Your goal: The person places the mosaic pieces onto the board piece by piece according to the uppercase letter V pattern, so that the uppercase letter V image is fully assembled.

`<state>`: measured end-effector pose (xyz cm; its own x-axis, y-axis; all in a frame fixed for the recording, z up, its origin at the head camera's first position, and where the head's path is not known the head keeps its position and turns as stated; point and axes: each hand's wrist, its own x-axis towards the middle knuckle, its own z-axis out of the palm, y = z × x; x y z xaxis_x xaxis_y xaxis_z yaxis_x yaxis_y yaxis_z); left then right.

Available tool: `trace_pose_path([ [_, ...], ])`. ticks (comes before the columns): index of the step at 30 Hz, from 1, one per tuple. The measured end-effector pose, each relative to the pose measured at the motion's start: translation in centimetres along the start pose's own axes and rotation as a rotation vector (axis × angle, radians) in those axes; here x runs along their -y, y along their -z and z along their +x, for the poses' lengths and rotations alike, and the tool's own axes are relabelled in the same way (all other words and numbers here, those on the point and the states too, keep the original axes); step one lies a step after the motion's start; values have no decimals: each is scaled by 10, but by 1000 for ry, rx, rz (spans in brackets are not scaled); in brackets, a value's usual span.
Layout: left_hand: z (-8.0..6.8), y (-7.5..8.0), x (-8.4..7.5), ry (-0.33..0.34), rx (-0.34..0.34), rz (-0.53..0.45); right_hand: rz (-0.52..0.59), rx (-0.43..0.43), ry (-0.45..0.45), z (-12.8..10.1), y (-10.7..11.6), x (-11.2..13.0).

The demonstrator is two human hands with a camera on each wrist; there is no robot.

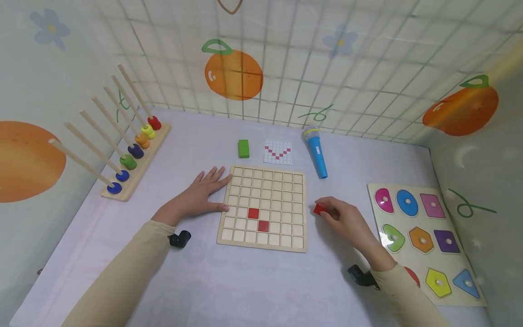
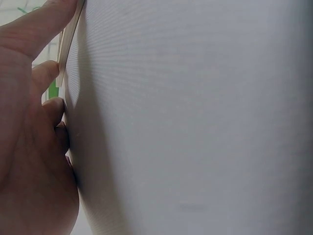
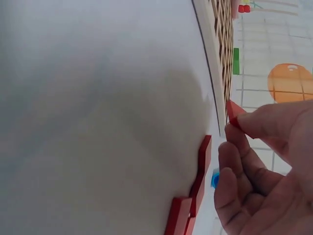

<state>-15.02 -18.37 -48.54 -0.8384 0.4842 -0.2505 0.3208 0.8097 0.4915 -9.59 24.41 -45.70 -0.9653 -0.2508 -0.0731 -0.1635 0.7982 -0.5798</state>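
A wooden grid board (image 1: 261, 247) lies on the table, with red square tiles (image 1: 253, 213) (image 1: 263, 225) in two of its cells, diagonal to each other. My left hand (image 1: 198, 195) lies spread on the table at the board's left side, its thumb and index finger touching the edge. Just right of the board, my right hand (image 1: 347, 222) pinches a red tile (image 1: 319, 209) between thumb and fingertips. The right wrist view shows several more red tiles (image 3: 199, 169) on the table below that hand; in the head view the hand hides them.
Beyond the board are a green block (image 1: 243, 149), a pattern card (image 1: 277, 152) with red squares in a V, and a blue microphone (image 1: 317, 156). A peg stand with coloured beads (image 1: 132, 179) stands left; a shape puzzle board (image 1: 402, 277) lies right.
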Motion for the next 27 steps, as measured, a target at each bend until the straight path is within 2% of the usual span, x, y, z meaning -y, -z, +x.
trace_pose_path([
  [20, 0, 0, -1, 3, -2, -2, 40, -35, 45, 18, -13, 23],
  [27, 0, 0, -1, 5, 1, 8, 67, -5, 56, 26, -19, 35],
])
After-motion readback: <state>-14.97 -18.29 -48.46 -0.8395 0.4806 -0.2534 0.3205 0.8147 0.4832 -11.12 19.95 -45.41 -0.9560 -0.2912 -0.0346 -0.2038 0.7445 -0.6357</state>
